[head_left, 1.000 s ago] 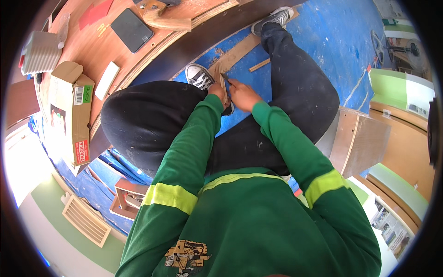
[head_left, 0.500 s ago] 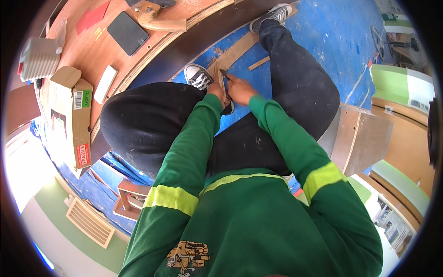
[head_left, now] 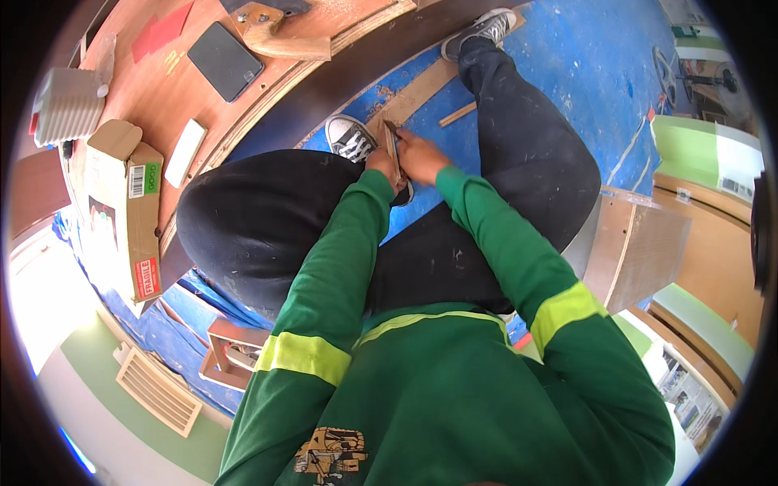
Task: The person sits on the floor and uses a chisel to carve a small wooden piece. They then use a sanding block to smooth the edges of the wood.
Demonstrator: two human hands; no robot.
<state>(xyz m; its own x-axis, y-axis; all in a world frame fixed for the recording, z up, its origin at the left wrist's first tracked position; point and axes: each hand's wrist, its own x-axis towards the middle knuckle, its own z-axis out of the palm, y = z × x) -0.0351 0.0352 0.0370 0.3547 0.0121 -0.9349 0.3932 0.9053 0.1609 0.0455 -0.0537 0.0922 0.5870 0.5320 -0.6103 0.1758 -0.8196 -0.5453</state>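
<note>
Between my knees, my left hand is wrapped round a narrow strip of wood that stands up close to my shoe. My right hand is closed beside it. A small dark tool pokes out from the right fingers against the upper part of the strip; its kind is too small to make out. Below the hands, a flat wooden board lies on the blue floor covering, with shavings around it. A thin stick rests to the right of the board.
A wooden workbench on the left holds a handsaw, a black phone, a white block, a cardboard box and stacked plastic containers. At right stands a wooden box. A small wooden tray sits behind left.
The strip and the dark tool have shifted slightly against each other as my hands work at the same spot. The whole view has moved a little.
</note>
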